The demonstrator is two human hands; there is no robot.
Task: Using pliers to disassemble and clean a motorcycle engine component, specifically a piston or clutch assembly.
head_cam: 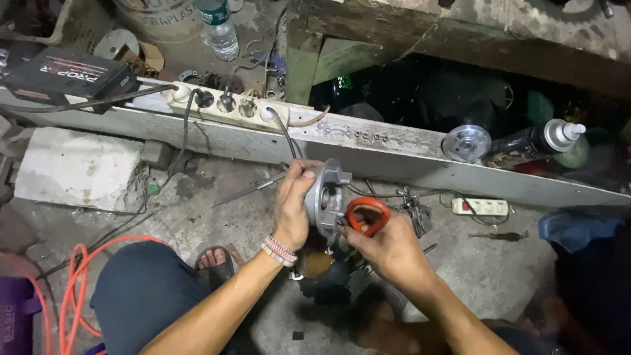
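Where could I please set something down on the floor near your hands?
Bare concrete lies between the small power strip and the blue cloth; more beside the pale slab. It is crowded around the metal housing and tool pile.

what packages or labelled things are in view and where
Black flat rectangular case with a red-and-white label: top left, on the ledge.
Clear plastic bottle with a blue label band: top centre-left, upright.
Black spray can with a white cap: right, lying on the grey beam.

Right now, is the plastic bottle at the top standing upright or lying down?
Upright. The plastic bottle stands on the floor, its lower part toward the camera; its cap is out of frame.
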